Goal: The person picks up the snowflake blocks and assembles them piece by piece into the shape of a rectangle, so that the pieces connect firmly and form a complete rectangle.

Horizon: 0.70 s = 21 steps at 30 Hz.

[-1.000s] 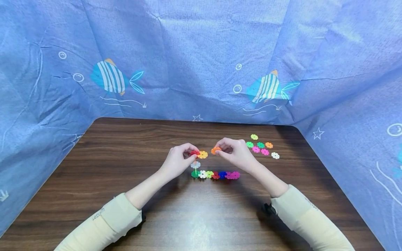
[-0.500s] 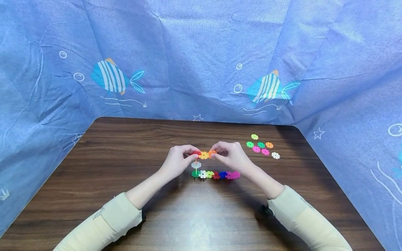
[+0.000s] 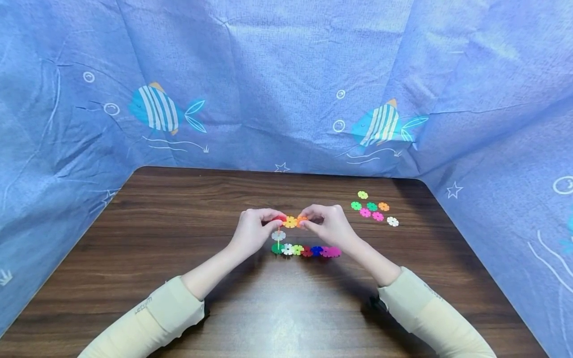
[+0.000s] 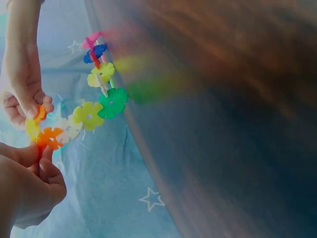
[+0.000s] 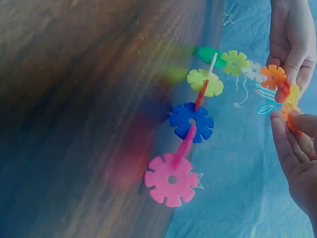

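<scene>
My left hand (image 3: pixel 254 228) pinches a red notched flower-shaped disc (image 3: pixel 280 218) at the top corner of a linked chain of such discs. A yellow-orange disc (image 3: pixel 290 222) joins it on the right. Fingers and thumb of my right hand (image 3: pixel 330 226) pinch an orange disc (image 3: pixel 301 220) against the yellow-orange one, partly hiding it. From the left end a side strip runs through a whitish disc (image 3: pixel 278 235) down to a green disc (image 3: pixel 277 248). The lower row continues right through a blue disc (image 3: pixel 317 251) to a pink disc (image 5: pixel 172 180), seen large in the right wrist view.
Several loose discs lie at the table's right rear, among them a yellow-green disc (image 3: pixel 362 195), an orange loose disc (image 3: pixel 383 206) and a white loose disc (image 3: pixel 392 222). A blue fish-print curtain (image 3: pixel 286 99) hangs behind the brown wooden table (image 3: pixel 188 199).
My right hand has moved left, bringing the orange disc from apart to against the yellow-orange disc. My left hand has stayed nearly in place on the red disc.
</scene>
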Motion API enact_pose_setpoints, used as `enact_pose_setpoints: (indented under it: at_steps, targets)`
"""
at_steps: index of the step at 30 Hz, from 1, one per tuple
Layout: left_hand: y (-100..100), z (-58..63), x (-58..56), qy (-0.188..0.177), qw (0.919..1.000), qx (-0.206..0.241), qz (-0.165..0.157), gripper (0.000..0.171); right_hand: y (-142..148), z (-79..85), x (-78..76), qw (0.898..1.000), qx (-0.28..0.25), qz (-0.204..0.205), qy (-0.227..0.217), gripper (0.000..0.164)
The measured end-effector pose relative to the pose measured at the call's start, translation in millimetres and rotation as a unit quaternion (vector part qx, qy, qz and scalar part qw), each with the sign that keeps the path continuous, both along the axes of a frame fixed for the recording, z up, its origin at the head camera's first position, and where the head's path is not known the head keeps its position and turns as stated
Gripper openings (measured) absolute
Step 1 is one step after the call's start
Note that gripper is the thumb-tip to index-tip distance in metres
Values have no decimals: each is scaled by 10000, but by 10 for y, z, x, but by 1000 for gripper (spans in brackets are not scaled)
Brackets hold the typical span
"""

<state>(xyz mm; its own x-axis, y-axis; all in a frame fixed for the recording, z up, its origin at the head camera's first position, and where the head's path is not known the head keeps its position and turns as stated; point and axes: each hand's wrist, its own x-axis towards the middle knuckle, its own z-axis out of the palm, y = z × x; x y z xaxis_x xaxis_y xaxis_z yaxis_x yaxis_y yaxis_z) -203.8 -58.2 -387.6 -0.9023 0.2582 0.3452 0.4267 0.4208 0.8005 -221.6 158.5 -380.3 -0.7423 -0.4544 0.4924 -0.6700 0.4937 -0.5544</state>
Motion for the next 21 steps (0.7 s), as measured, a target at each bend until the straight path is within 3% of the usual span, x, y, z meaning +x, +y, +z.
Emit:
enact_pose_setpoints:
  at_steps: [15,21]
  targets:
    - [-50,53,-6,-64,9998,-164,8,11,-45,16,-4,9998,2,26,-221,10]
    - [-79,74,-22,-167,9995,-267,-61,10,50,30,-30,9987,-29,157,-475,21]
